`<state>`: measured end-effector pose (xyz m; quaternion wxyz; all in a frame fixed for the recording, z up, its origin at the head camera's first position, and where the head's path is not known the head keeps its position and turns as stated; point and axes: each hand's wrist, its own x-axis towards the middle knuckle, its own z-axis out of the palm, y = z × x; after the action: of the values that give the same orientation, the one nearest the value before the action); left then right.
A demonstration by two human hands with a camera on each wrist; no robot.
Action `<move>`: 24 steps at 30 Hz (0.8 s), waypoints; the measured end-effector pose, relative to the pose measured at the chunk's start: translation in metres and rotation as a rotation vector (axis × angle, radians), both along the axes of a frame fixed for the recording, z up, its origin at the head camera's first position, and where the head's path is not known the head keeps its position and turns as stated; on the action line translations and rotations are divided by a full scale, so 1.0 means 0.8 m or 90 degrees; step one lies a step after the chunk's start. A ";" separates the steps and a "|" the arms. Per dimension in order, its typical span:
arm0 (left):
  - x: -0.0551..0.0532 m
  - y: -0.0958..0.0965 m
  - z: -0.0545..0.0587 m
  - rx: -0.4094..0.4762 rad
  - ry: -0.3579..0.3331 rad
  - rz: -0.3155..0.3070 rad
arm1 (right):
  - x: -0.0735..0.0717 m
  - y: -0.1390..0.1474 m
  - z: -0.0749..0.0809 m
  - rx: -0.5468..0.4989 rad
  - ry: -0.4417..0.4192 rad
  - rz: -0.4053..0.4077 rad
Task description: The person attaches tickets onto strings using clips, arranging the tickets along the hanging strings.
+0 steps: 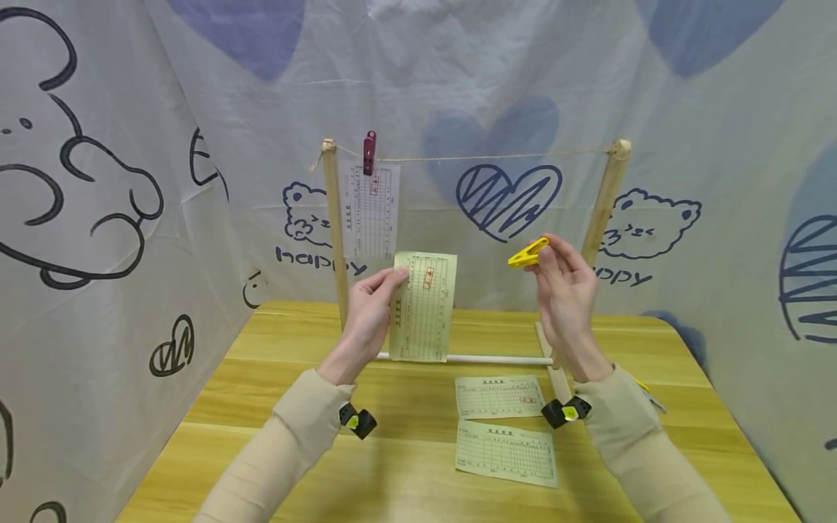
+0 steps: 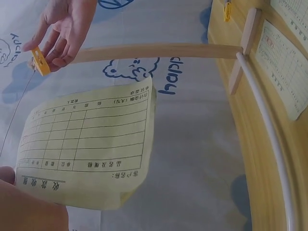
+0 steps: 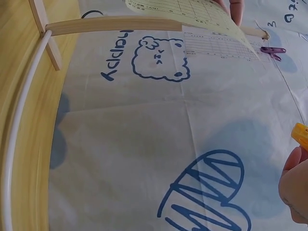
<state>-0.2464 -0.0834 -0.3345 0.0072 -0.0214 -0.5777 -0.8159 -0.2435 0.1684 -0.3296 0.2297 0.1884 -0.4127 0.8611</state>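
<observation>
My left hand [image 1: 370, 309] pinches a yellow receipt slip [image 1: 425, 319] by its upper left edge, holding it upright in front of the wooden frame. In the left wrist view the printed slip [image 2: 86, 139] bends slightly and one lower corner curls. My right hand [image 1: 567, 283] holds a yellow clothespin [image 1: 528, 253] between thumb and fingers, to the right of the slip and apart from it. Above, a thin string [image 1: 484, 157] runs between two posts. A dark red clothespin [image 1: 369, 152] clips a white printed slip [image 1: 373, 218] to the string near the left post.
Two more yellow slips [image 1: 500, 397] [image 1: 506, 452] lie on the wooden table [image 1: 261, 436]. A white rod [image 1: 497, 359] joins the frame's feet. The right post [image 1: 604, 203] stands behind my right hand. Small yellow and grey items [image 1: 650, 398] lie partly hidden by the right sleeve.
</observation>
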 end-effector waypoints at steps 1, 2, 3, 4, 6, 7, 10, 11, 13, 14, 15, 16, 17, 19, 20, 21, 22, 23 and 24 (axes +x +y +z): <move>-0.001 -0.001 0.002 -0.004 0.000 0.001 | -0.001 -0.001 0.002 0.001 0.001 0.001; -0.002 -0.001 0.003 -0.007 0.000 0.000 | -0.003 -0.002 0.004 0.005 0.002 0.000; -0.003 -0.002 0.004 -0.012 0.002 -0.002 | -0.004 -0.004 0.007 0.004 0.003 0.003; -0.004 -0.002 0.005 -0.014 0.004 -0.005 | -0.005 -0.006 0.009 0.004 0.004 0.006; -0.005 -0.003 0.007 -0.015 0.010 -0.013 | -0.008 -0.009 0.014 0.005 0.005 0.007; -0.006 -0.003 0.008 -0.015 0.014 -0.018 | -0.009 -0.010 0.016 0.007 0.004 0.005; -0.008 -0.003 0.012 -0.014 0.028 -0.032 | -0.014 -0.015 0.024 0.017 0.002 -0.003; -0.009 -0.003 0.013 -0.015 0.030 -0.035 | -0.016 -0.016 0.026 0.020 0.001 -0.006; -0.010 -0.003 0.015 -0.016 0.031 -0.037 | -0.019 -0.019 0.031 0.032 0.001 -0.015; -0.010 -0.003 0.016 -0.014 0.029 -0.038 | -0.021 -0.020 0.034 0.033 0.003 -0.015; -0.011 -0.002 0.017 -0.013 0.027 -0.037 | -0.022 -0.021 0.036 0.035 0.007 -0.017; -0.011 -0.002 0.018 -0.016 0.027 -0.036 | -0.024 -0.022 0.038 0.038 0.009 -0.018; -0.012 -0.002 0.019 -0.016 0.027 -0.035 | -0.026 -0.023 0.041 0.039 0.013 -0.019; -0.013 -0.002 0.021 -0.020 0.031 -0.032 | -0.028 -0.025 0.046 0.046 0.019 -0.025; -0.013 -0.002 0.023 -0.022 0.035 -0.030 | -0.030 -0.026 0.048 0.050 0.022 -0.029; -0.013 -0.002 0.024 -0.024 0.038 -0.027 | -0.031 -0.026 0.050 0.057 0.022 -0.035; -0.014 -0.002 0.025 -0.025 0.039 -0.024 | -0.032 -0.027 0.053 0.062 0.022 -0.038; -0.014 -0.002 0.027 -0.020 0.039 -0.020 | -0.033 -0.028 0.055 0.066 0.023 -0.041; -0.015 -0.002 0.028 -0.015 0.038 -0.015 | -0.034 -0.028 0.058 0.074 0.023 -0.044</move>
<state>-0.2581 -0.0849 -0.3120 0.0147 -0.0524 -0.5862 -0.8083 -0.2705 0.1460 -0.2835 0.2556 0.2028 -0.4643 0.8234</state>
